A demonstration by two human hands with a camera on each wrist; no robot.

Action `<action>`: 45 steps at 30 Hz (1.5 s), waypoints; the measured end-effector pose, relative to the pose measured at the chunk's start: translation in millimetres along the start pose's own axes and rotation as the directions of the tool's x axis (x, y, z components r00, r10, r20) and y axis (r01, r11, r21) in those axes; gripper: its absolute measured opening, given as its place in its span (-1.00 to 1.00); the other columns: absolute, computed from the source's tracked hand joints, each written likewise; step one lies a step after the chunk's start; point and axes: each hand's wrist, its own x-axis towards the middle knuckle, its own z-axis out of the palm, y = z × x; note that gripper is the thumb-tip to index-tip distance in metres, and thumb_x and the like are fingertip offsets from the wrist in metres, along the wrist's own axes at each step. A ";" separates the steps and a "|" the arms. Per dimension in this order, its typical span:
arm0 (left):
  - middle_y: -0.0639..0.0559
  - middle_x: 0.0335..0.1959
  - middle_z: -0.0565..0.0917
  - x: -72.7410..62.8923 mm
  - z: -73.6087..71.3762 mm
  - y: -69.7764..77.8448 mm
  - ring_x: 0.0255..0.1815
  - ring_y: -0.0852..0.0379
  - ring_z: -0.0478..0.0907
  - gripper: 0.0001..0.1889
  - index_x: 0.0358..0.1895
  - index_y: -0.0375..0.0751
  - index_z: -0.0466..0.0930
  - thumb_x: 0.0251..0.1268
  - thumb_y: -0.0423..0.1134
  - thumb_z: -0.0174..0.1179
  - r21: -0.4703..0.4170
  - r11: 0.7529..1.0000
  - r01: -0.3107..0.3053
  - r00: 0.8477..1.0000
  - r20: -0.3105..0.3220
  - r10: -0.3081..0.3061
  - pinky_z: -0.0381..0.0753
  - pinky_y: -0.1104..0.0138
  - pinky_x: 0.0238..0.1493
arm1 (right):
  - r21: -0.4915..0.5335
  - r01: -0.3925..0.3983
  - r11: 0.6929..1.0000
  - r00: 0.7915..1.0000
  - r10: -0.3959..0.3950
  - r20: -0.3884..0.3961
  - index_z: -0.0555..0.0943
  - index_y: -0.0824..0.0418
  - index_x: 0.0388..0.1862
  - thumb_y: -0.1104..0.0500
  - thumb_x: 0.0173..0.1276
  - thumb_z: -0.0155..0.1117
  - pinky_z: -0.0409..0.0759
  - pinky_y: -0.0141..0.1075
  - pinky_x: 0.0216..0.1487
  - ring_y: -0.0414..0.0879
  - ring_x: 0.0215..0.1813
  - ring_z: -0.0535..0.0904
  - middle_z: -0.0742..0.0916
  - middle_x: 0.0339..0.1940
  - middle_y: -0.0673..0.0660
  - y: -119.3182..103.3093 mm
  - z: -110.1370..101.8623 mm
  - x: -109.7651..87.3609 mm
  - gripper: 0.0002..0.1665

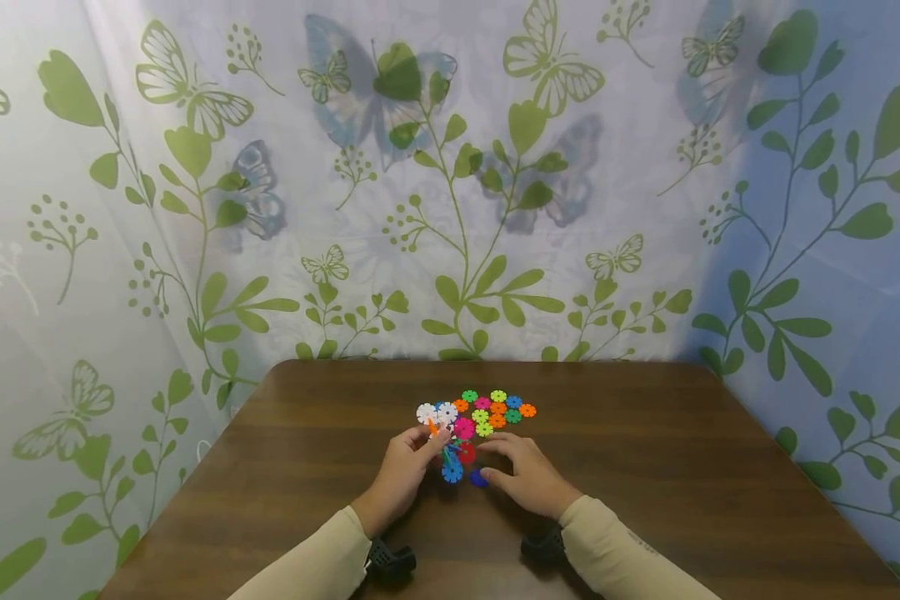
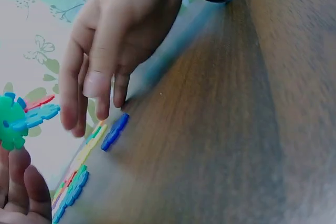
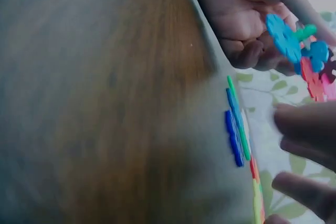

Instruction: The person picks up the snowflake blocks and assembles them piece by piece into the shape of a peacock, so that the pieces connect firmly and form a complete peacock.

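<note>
My left hand (image 1: 401, 467) pinches a joined cluster of notched plastic snowflake discs, with a blue disc (image 1: 452, 472) low on it and a red disc (image 1: 466, 452) beside that. In the right wrist view the left hand (image 3: 247, 19) holds the cluster's blue disc (image 3: 283, 38) raised over the table, palm partly turned up. Fingers loosely bent, my right hand (image 1: 532, 475) hovers to the right of the cluster and holds nothing. Below its fingertips a dark blue disc (image 2: 115, 131) lies on the table, apart from them in the left wrist view.
Beyond the hands, several loose discs lie on the brown wooden table (image 1: 645, 467), among them a yellow disc (image 1: 498, 396), an orange disc (image 1: 527, 411) and a green disc (image 1: 512, 416). A curtain (image 1: 465, 208) with leaves and butterflies hangs behind the table's far edge.
</note>
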 end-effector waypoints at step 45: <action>-0.18 -0.14 0.74 0.1 -0.9 -1.7 -0.21 -0.15 0.70 -0.57 0.04 -0.42 0.63 0.37 -0.13 0.49 -0.133 0.991 0.014 1.000 0.006 -0.014 0.74 0.07 -0.03 | 0.229 -0.129 0.965 0.967 0.173 -0.184 0.80 0.25 0.02 0.27 0.35 0.55 0.72 -0.26 -0.23 -0.09 -0.33 0.68 0.82 -0.22 0.03 15.7 -0.8 1.0 -0.73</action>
